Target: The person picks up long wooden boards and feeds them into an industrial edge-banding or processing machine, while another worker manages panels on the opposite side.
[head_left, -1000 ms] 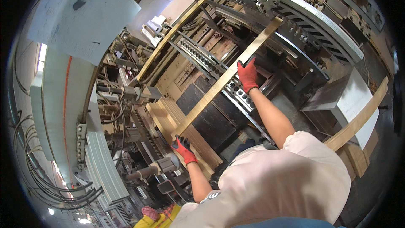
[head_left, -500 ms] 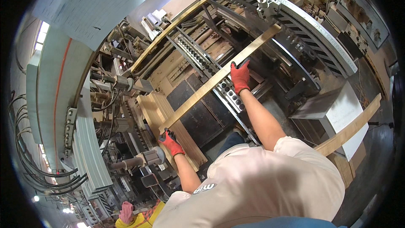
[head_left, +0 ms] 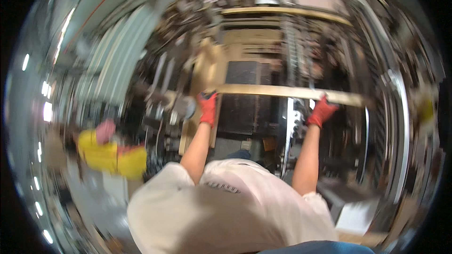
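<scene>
A long, narrow wooden board (head_left: 268, 90) spans from side to side in front of me. My left hand (head_left: 207, 107), in a red glove with dark fingertips, is closed on its left end. Farther along, near the right end, my right hand (head_left: 322, 111) in a matching red glove grips the board's near edge. Beneath and beyond my left hand lie several wooden boards (head_left: 203, 66) side by side. The whole picture is smeared by motion, so the fingers' exact hold is blurred.
Another long board (head_left: 287, 13) lies across the machine's far side. A roller rail (head_left: 292, 49) runs away from me, right of a dark plate (head_left: 240, 99). A curved metal rail (head_left: 400, 108) stands at right. To the left is a person in yellow (head_left: 113, 155).
The view has swung left, and the board, slanted before, now lies nearly level across it. Both hands keep their hold. The person in yellow shows more fully.
</scene>
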{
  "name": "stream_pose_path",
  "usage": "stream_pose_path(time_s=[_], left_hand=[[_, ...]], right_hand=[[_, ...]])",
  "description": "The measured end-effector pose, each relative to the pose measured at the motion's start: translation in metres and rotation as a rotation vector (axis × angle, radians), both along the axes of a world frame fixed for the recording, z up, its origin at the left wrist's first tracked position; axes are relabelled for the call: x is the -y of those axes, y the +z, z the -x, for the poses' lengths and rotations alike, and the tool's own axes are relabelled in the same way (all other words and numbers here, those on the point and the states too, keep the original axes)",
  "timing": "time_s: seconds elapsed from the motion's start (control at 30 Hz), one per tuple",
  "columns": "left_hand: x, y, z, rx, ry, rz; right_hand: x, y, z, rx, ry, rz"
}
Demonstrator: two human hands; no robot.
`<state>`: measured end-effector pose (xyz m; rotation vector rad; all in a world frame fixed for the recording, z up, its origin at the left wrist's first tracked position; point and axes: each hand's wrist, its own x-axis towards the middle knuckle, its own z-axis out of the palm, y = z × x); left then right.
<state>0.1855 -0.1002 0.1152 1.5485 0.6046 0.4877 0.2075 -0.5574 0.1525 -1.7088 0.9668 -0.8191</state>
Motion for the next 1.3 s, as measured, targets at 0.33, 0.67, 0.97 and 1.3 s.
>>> stream_pose_path(time_s=[0.33, 0.67, 0.97, 1.3], left_hand=[[0.043, 0.111, 0.023, -0.094, -0.222, -1.115], [0.065, 0.093, -0.01, -0.366, -0.835, -1.377], [0.068, 0.078, -0.008, -0.279, -0.734, -1.447], [0.059, 0.079, -0.008, -0.312, -0.78, -1.404]], right_hand=[[0.011, -0.009, 0.003, -0.167, 0.003, 0.011], [0.03, -0.032, -0.011, -0.113, -0.032, 0.037], [0.047, -0.05, -0.014, 0.008, 0.014, -0.005], [0.009, -0.012, 0.053, -0.12, 0.689, 0.256]])
